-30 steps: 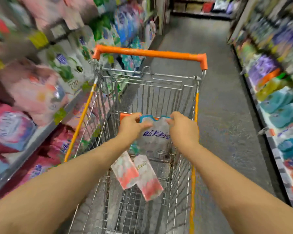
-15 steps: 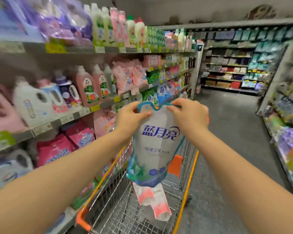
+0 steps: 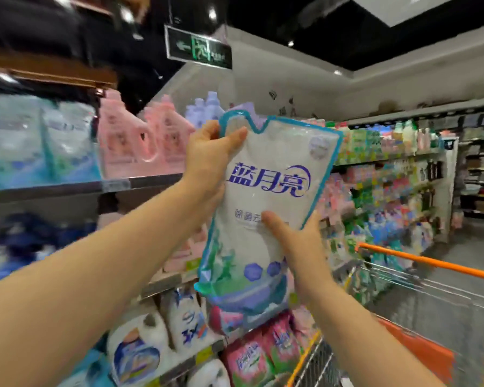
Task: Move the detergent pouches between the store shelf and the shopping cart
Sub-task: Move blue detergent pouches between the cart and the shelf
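Pouch of detergent [image 3: 266, 219] held up in the air between both hands, in front of the store shelf [image 3: 140, 182] on the left, well above the shopping cart [image 3: 430, 266] at the near right. Long axis almost upright, spout end on top, leaning a little to the right. Left hand [image 3: 207, 163] at the top corner, nearer to the shelf, fingers [image 3: 235, 138] curled and pinching the spout edge. Right hand [image 3: 296, 241] lower, gripping the right edge, thumb on the front, other fingers hidden behind. Probably next: carrying leftward onto a shelf board; which board, not possible to tell.
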Motion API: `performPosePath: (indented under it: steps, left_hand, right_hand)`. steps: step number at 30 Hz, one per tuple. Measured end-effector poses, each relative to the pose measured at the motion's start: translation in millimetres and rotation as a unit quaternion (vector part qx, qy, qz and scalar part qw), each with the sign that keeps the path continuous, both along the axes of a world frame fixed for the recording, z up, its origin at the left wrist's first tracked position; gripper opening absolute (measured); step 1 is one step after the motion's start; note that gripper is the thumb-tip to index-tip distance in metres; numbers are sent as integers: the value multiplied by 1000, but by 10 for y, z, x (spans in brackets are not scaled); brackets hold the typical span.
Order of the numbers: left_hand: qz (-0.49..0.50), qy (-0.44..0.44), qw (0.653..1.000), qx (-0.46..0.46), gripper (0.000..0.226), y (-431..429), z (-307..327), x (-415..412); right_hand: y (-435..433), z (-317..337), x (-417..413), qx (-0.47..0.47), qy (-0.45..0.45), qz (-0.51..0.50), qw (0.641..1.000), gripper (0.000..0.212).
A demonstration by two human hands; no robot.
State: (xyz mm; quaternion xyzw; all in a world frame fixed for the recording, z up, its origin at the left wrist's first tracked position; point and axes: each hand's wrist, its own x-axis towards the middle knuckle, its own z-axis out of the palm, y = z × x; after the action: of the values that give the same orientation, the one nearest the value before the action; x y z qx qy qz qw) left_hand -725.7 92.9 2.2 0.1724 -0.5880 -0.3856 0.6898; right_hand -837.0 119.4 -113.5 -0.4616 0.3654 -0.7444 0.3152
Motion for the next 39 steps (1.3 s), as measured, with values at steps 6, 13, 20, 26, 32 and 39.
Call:
performPosePath:
  steps: [6,13,20,26,32,39]
  left_hand:
    - [77,-2,997,9,10,99,162,1269]
    - [197,-96,975,27,8,-90,132,2545]
    - [206,-162,960,98,63,-786,-391,3232]
    - [250,-169,953,31,32,-1394,20,3515]
    - [311,-132,941,19,56,-2167,622,3876]
    - [319,-94,942,-44,19,-2894,866,4182]
  right_hand:
    - [-69,146,1374,-27,-68,22,997,47]
    - [-369,222,2431,-37,-74,88,993,38]
    - [-1191,583,2981,-65,-74,140,985,40]
    - [-2055,1182,3313,-133,-39,197,971,33]
    - [-2929,1822,3728,-185,3,232,955,29]
    - [-3665,2078,4148,-211,-5,192,958,35]
